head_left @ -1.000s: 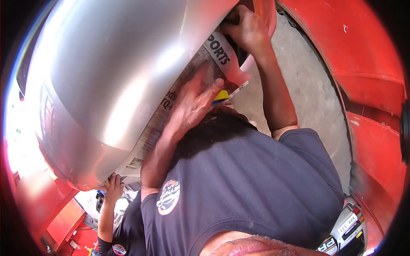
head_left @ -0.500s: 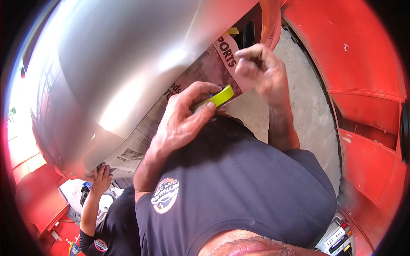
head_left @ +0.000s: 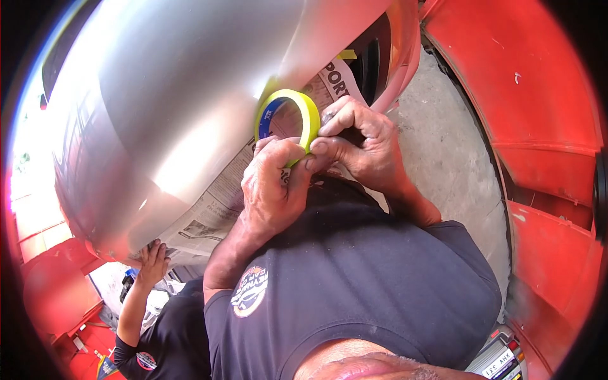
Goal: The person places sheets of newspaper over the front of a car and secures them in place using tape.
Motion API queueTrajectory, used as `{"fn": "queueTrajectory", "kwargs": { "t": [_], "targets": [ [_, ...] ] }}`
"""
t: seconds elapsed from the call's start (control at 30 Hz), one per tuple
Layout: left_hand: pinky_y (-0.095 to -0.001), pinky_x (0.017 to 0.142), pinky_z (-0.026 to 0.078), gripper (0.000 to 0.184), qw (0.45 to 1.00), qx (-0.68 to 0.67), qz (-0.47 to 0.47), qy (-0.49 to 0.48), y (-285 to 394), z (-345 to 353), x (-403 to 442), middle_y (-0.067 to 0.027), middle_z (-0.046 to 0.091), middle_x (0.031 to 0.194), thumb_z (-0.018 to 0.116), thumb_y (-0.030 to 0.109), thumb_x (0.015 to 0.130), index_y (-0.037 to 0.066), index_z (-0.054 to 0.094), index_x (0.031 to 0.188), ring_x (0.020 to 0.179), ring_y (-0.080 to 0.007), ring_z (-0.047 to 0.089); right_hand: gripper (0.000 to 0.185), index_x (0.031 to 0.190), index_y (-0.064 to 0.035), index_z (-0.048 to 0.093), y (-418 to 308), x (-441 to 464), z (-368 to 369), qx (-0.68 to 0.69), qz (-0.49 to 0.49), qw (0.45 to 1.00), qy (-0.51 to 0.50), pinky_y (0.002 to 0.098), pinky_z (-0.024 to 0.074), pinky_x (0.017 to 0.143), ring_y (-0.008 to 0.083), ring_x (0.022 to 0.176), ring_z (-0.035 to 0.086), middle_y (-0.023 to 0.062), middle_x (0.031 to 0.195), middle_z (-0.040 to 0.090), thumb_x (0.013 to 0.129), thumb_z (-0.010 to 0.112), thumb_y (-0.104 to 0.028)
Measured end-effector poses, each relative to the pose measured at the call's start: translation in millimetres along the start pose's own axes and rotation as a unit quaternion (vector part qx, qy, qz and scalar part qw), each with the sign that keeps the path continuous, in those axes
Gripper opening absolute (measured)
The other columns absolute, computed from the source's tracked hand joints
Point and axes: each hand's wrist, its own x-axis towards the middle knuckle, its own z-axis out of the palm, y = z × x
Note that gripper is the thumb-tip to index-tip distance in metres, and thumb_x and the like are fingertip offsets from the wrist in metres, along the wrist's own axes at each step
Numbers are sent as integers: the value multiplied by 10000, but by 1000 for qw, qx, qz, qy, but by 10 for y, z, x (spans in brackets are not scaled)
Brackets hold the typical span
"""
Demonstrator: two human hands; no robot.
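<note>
A roll of yellow-green tape [head_left: 308,120] with a blue inner ring stands tilted between my hands. Its lower edge is gripped by my left hand [head_left: 272,190], with thumb and fingers closed. On the roll's right side, my right hand [head_left: 367,142] pinches the tape edge between thumb and forefinger. Behind them, newspaper [head_left: 212,218] lies along the lower edge of a large, shiny silver curved panel [head_left: 158,114]. A short yellow strip [head_left: 347,54] shows at the paper's upper end, beside a dark opening [head_left: 373,60].
At the lower left, a co-worker's hand [head_left: 153,263] touches the panel's lower edge near the newspaper. Red panels [head_left: 538,82] stand along the right, beside grey concrete floor [head_left: 437,126]. A plate marked XHV 331 [head_left: 498,364] shows at the lower right.
My right hand has come down from the dark opening to the tape. The roll has turned from edge-on to show its ring. My left hand has closed round its lower edge.
</note>
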Motion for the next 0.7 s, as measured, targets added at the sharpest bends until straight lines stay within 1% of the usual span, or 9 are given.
{"fn": "queueTrajectory", "kwargs": {
  "t": [0.1,0.17,0.27,0.3,0.37,0.5,0.57,0.67,0.7],
  "targets": [
    [-398,736,534,255,998,6,38,52,21,50,69,-139,677,895,739,-49,836,34,567,1006,741,-309,677,234,904,-2,622,-52,-14,1,-16,24,999,-32,294,536,733,161,823,655,94,907,671,792,828,-10],
    [-407,753,531,246,998,1,30,50,22,54,55,-143,680,902,732,-55,837,34,567,997,740,-310,677,228,905,-4,620,-47,-28,-27,-21,51,996,-67,288,534,725,166,805,655,97,902,669,793,818,7],
    [-365,761,542,269,999,25,33,9,26,-5,26,-156,692,970,710,-28,886,41,512,1055,809,-254,680,202,952,-9,640,-78,-51,-25,-90,-66,993,-27,291,550,723,189,799,677,104,923,683,812,779,33],
    [-341,761,549,284,999,38,35,-9,25,-31,21,-161,697,1002,701,-13,910,45,485,1086,844,-227,682,211,980,-10,646,-104,-62,5,-76,-60,995,0,298,557,730,194,812,684,107,935,688,814,768,35],
    [-361,749,548,293,998,50,34,-22,41,-56,37,-165,697,991,704,-24,897,46,484,1077,824,-261,681,239,1036,-12,660,-163,-96,78,-48,-47,996,53,311,570,744,205,838,699,113,960,698,819,746,40],
    [-409,745,543,308,994,80,51,-46,50,-72,51,-163,697,975,711,-58,850,47,504,1053,797,-334,669,338,1145,-14,648,-216,-131,12,-147,-33,988,23,328,579,763,215,874,708,129,985,698,819,729,26],
    [-421,762,506,289,994,85,59,-45,62,-61,56,-157,680,961,717,-69,802,29,545,1013,799,-328,657,378,1180,-15,633,-189,-111,-2,-183,-47,982,12,332,571,744,219,851,700,128,948,687,815,723,27],
    [-425,776,487,290,990,102,71,-66,44,-91,46,-152,664,949,719,-76,781,21,559,1002,794,-324,646,408,1225,-15,629,-118,-125,24,-191,-49,980,-16,250,547,696,96,790,665,93,897,680,830,677,75],
    [-424,778,486,295,988,109,75,-77,39,-101,39,-151,661,947,719,-77,782,22,556,1007,792,-323,643,366,1174,-16,609,-85,-132,68,-180,-52,982,-7,275,540,670,129,749,652,104,891,663,826,663,84]
  ]
}}
